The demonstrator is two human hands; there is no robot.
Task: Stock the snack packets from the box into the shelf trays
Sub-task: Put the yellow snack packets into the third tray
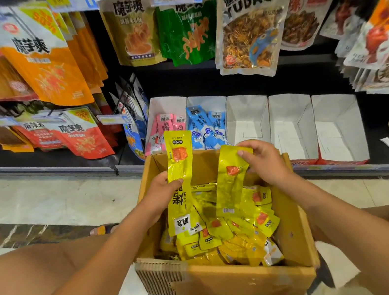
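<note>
Off to the left of both hands, orange bags (42, 59) hang on the shelf hooks. The left hand (161, 193) pinches a long yellow packet (179, 155) near its middle, thumb across the front and fingers tucked behind. The packet stands almost upright, so its top reaches well above the fingers and its printed end hangs below them, over the cardboard box (237, 279). Just beyond its top, pink packets (167, 126) and blue packets (204, 127) stand in the two leftmost shelf trays.

To the right, the right hand (266, 160) grips a second yellow packet (230, 187) by its upper end, fingers curled over the top edge and thumb pressed at the side by the orange patch. This packet droops down from the fingers into the box. Under both hands, a heap of loose packets (241, 227) of the same yellow kind fills the box bottom, apart from the fingers. Past the right hand's knuckles, further right along the shelf, stand three white trays (293, 124) side by side.
</note>
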